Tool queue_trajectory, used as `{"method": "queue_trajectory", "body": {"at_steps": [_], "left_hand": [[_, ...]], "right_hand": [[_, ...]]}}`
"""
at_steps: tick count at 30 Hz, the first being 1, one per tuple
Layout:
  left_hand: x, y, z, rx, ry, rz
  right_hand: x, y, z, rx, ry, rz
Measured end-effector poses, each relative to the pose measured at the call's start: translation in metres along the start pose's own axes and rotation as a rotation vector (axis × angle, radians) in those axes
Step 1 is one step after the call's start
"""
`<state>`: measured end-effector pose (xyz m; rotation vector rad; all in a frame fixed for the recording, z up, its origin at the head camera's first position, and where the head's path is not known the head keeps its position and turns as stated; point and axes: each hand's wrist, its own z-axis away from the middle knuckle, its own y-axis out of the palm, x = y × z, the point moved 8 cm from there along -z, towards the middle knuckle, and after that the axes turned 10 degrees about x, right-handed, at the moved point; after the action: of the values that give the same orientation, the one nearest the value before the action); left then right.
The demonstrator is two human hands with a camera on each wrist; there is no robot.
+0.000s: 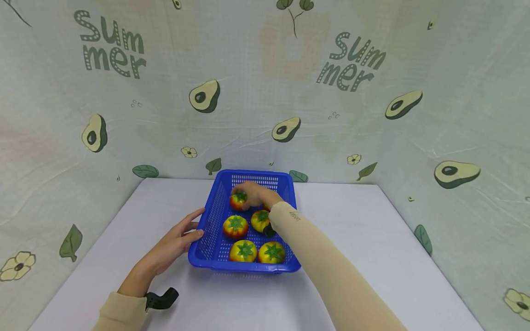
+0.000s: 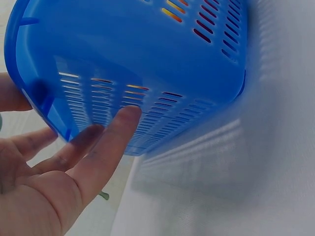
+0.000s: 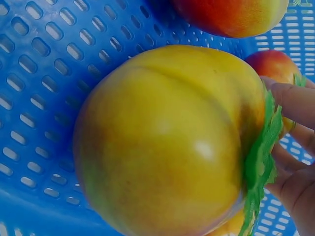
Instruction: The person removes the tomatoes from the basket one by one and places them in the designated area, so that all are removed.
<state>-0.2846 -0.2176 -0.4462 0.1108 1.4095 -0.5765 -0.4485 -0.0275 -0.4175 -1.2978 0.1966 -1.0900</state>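
Observation:
A blue perforated basket (image 1: pixel 248 266) holds several yellow-and-red tomatoes with green leafy tops. Reaching into its far left part, my right hand (image 1: pixel 253 193) grips one tomato (image 1: pixel 239 201), with fingers and thumb around its sides. In the right wrist view, the fingers (image 3: pixel 295 103) are at that reddish tomato (image 3: pixel 275 66), behind a large yellow tomato (image 3: pixel 167 142) close to the camera. My left hand (image 1: pixel 175 243) rests against the basket's left side with fingers extended. In the left wrist view, its fingertips (image 2: pixel 129 114) lie along the slotted outer wall (image 2: pixel 147 59).
Other tomatoes lie in the basket: one at middle left (image 1: pixel 235 226), one partly behind the right wrist (image 1: pixel 260 220), two at the near end (image 1: pixel 243 251). The basket stands on a white table (image 1: pixel 352 230). A cloth printed with avocados (image 1: pixel 285 129) hangs behind.

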Motion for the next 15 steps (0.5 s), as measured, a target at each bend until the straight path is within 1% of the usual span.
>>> {"method": "queue_trajectory", "body": {"at_steps": [7,15], "left_hand": [[-0.001,0.000,-0.002,0.009,0.008,0.004],[0.001,0.000,0.000,0.002,-0.003,0.003]], "right_hand": [[0.006,-0.005,0.008,0.021,-0.014,0.032],[0.017,-0.024,0.024,0.052,-0.026,0.090]]}}
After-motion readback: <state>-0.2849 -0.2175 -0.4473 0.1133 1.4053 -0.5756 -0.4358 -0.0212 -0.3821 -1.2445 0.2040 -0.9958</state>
